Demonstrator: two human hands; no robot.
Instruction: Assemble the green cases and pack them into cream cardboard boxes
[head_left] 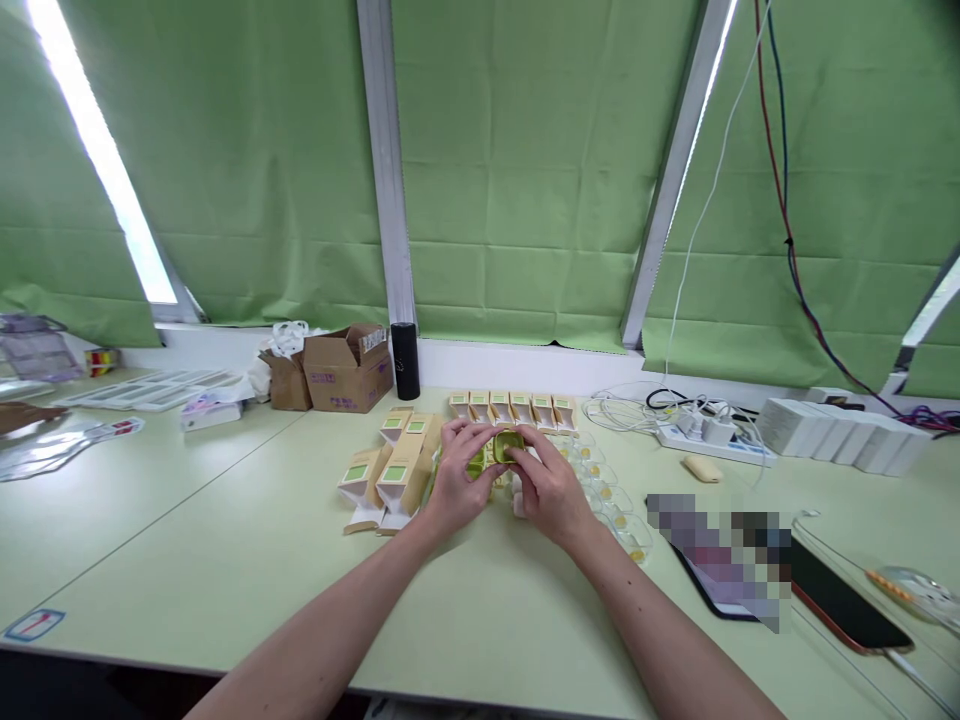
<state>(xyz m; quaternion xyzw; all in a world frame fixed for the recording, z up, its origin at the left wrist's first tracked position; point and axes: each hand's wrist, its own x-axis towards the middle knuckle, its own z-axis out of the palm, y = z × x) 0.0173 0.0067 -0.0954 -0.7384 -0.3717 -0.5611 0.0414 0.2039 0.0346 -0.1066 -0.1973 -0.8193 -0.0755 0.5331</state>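
**Both hands on the green piece, cartons lined up behind**

Here we are at the pale green table (225,560), and both hands meet in the middle of it. The left hand (459,480) and the right hand (547,487) are pinched together on a small, glossy yellow-green plastic piece (507,446), held just above the table between the fingertips of each grip. Whether it is a lid, a cap or a tiny case, I can't tell from here.

How far along? My read: partway. Behind the hands stands a tidy row of small tan cartons with green labels (511,408), upright and side by side, looking finished. To the left lies a looser cluster of tan cardboard cartons with green squares (390,470), some tipped over with flaps showing, which look still to be dealt with.

Now the containers. Just right of the hands runs a strip of clear plastic blister cups (611,500), several with a small yellow item in them; the nearest ones look the same, though it's too small to be sure. Further back, an open brown cardboard box with purple print (347,370) sits beside a black cylinder (405,360); what's in the box is hidden. Off right, a row of white boxes (840,432), shut.
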